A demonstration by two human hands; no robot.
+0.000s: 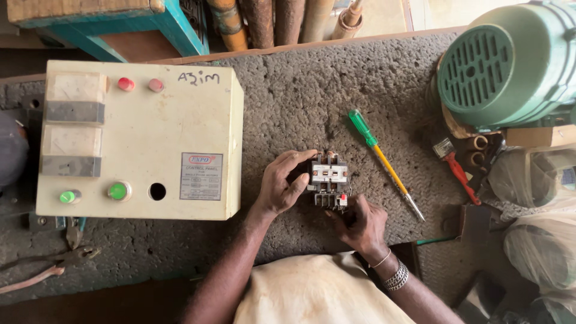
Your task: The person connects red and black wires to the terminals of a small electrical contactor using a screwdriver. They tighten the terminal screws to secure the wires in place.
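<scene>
A small black and white electrical contactor (329, 178) stands on the rough grey bench top (312, 90). My left hand (282, 183) grips its left side, thumb on the front and fingers over the top edge. My right hand (360, 225) touches its lower right corner, fingers curled against the terminals; whether it pinches anything small is hidden. A screwdriver (384, 162) with a green and yellow handle lies just right of the contactor, tip pointing toward me.
A cream control box (141, 141) with red and green buttons lies at the left. A green motor (510, 63) sits at the upper right. A red-handled tool (461, 174) lies below it. Pliers (51, 267) rest at the lower left. Bagged items (540, 210) crowd the right edge.
</scene>
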